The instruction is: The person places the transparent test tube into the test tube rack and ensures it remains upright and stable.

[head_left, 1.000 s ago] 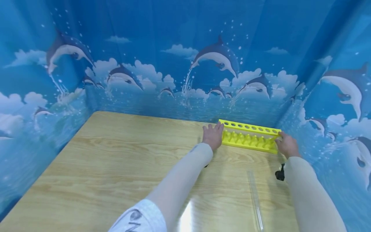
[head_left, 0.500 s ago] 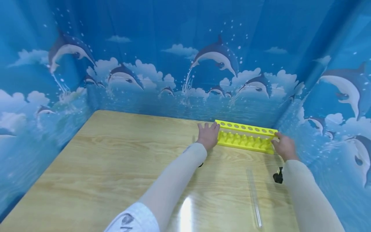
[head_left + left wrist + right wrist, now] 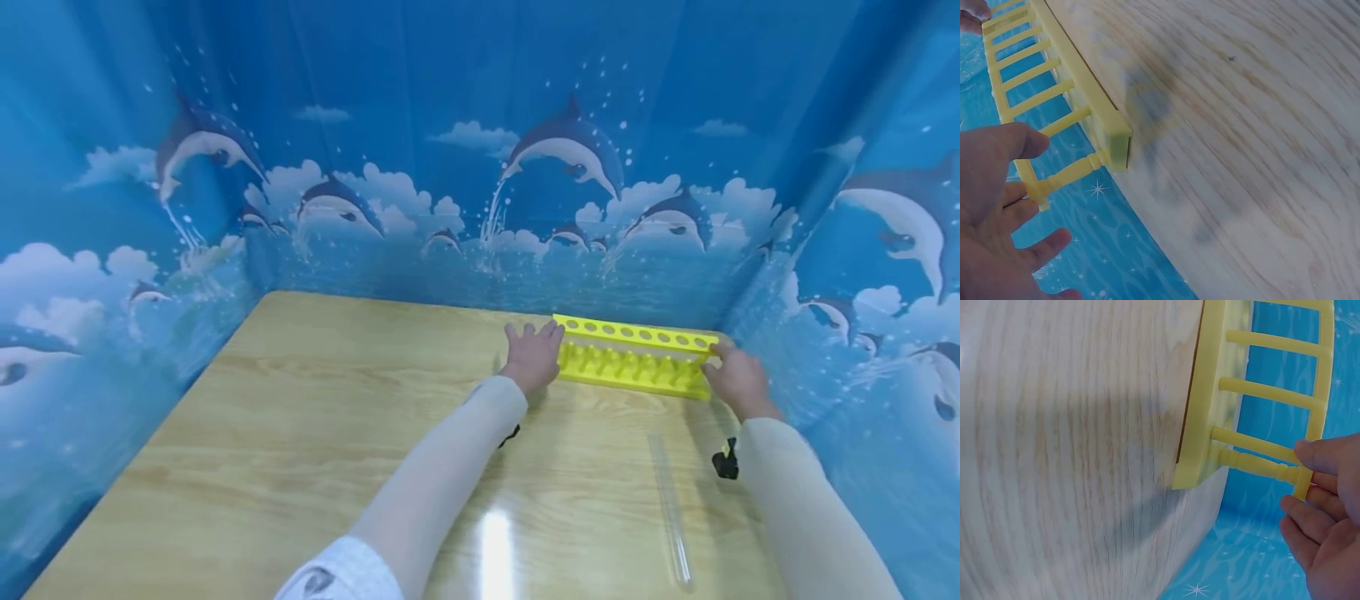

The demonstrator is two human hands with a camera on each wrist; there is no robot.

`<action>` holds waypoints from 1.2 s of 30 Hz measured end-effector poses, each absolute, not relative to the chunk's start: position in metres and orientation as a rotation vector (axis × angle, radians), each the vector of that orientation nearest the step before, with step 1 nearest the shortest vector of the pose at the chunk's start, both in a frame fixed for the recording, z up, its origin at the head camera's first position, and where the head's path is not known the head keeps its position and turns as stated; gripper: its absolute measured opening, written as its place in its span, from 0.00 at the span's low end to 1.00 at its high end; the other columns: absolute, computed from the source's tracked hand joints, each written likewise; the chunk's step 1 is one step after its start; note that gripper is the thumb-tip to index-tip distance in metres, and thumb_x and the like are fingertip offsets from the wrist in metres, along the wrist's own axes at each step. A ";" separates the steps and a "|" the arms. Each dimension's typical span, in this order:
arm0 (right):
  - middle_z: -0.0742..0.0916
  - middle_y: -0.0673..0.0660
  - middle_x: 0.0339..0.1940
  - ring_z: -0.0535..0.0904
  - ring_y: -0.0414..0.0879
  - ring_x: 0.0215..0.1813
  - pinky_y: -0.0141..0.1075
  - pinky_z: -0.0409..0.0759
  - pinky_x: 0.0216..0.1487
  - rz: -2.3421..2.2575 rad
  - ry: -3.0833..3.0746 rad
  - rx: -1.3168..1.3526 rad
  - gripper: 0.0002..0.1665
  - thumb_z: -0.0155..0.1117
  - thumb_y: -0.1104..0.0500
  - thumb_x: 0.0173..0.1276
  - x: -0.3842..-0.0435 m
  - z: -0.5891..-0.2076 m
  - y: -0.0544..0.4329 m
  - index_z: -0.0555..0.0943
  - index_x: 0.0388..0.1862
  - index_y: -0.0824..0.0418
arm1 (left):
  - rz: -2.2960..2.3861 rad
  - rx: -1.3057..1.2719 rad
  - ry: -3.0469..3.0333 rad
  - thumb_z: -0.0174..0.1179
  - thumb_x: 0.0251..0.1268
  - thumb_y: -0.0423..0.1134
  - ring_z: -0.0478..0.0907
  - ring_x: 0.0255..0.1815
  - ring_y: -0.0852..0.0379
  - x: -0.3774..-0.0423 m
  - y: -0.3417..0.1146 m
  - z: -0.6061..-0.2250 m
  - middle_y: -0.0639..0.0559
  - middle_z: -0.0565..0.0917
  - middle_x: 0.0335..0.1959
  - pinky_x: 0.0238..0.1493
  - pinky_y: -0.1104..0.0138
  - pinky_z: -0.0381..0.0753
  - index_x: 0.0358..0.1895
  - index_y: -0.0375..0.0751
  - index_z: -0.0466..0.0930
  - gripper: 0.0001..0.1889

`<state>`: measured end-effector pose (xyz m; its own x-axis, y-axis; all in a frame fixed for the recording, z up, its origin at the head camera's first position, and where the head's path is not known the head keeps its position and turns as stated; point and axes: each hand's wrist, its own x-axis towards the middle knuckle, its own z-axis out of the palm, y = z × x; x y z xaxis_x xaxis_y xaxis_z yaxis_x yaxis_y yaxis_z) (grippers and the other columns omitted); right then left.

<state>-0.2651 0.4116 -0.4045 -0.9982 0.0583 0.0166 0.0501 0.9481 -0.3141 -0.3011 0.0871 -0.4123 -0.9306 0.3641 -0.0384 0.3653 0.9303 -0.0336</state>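
A yellow test tube rack (image 3: 633,385) stands near the back edge of the table, with a row of round holes along its top rail and pegs below. My left hand (image 3: 531,360) is at its left end. Thumb and a finger pinch the rail's corner in the left wrist view, while the other fingers spread apart. At the opposite end my right hand (image 3: 741,382) pinches the top rail between thumb and fingers, as the right wrist view shows. The rack (image 3: 1207,425) has a base that appears to rest on the tabletop. A clear glass test tube (image 3: 677,546) lies untouched in front.
The wood-grain table (image 3: 315,433) extends widely to the left and front. A blue dolphin-print curtain (image 3: 420,133) encloses its back and both sides, close behind the rack. A small black device (image 3: 726,460) sits by the right wrist.
Both hands have shifted the rack a little to the left along the back of the table. The glass tube stays put; the head view has turned slightly.
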 end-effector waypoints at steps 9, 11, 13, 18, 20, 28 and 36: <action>0.70 0.80 0.63 0.70 0.76 0.57 0.65 0.71 0.53 0.422 -3.091 -0.056 0.31 0.54 0.57 0.73 -0.260 -0.412 0.401 0.65 0.67 0.77 | 0.098 0.514 3.020 0.58 0.70 0.50 0.57 0.74 0.48 -0.297 0.072 -0.423 0.62 0.53 0.78 0.68 0.37 0.50 0.77 0.57 0.51 0.36; 0.71 0.80 0.62 0.73 0.74 0.54 0.63 0.74 0.48 0.414 -3.084 -0.051 0.31 0.54 0.57 0.73 -0.259 -0.413 0.398 0.65 0.67 0.77 | 0.125 0.509 3.019 0.58 0.70 0.50 0.57 0.74 0.48 -0.297 0.070 -0.424 0.62 0.53 0.78 0.69 0.37 0.49 0.77 0.57 0.52 0.36; 0.72 0.80 0.61 0.78 0.68 0.43 0.57 0.77 0.39 0.395 -3.079 -0.047 0.31 0.54 0.57 0.73 -0.258 -0.412 0.395 0.65 0.67 0.77 | 0.156 0.522 3.024 0.58 0.69 0.49 0.57 0.74 0.47 -0.298 0.067 -0.424 0.61 0.54 0.78 0.68 0.36 0.49 0.77 0.56 0.52 0.36; 0.72 0.80 0.61 0.63 0.45 0.15 0.40 0.67 0.18 0.358 -3.057 -0.023 0.30 0.54 0.57 0.73 -0.258 -0.407 0.384 0.67 0.65 0.78 | 0.159 0.542 3.076 0.59 0.68 0.50 0.57 0.74 0.46 -0.300 0.058 -0.419 0.60 0.56 0.77 0.67 0.34 0.48 0.76 0.56 0.54 0.36; 0.71 0.79 0.63 0.58 0.43 0.13 0.39 0.64 0.17 0.350 -3.052 -0.023 0.30 0.54 0.57 0.73 -0.260 -0.405 0.379 0.67 0.65 0.77 | 0.116 0.535 3.086 0.59 0.69 0.52 0.56 0.74 0.47 -0.300 0.053 -0.415 0.60 0.56 0.77 0.67 0.33 0.48 0.76 0.57 0.54 0.36; 0.71 0.78 0.64 0.70 0.50 0.20 0.44 0.73 0.23 0.291 -3.082 -0.048 0.30 0.56 0.57 0.72 -0.264 -0.405 0.362 0.68 0.65 0.76 | 0.009 0.536 3.081 0.54 0.71 0.56 0.58 0.74 0.47 -0.300 0.037 -0.409 0.58 0.61 0.75 0.67 0.33 0.48 0.75 0.56 0.57 0.33; 0.73 0.77 0.62 0.65 0.47 0.17 0.38 0.68 0.17 0.292 -3.087 -0.024 0.30 0.57 0.57 0.72 -0.261 -0.402 0.338 0.69 0.65 0.74 | 0.072 0.526 3.140 0.57 0.69 0.57 0.53 0.76 0.46 -0.302 0.020 -0.406 0.55 0.66 0.73 0.67 0.32 0.47 0.61 0.52 0.78 0.23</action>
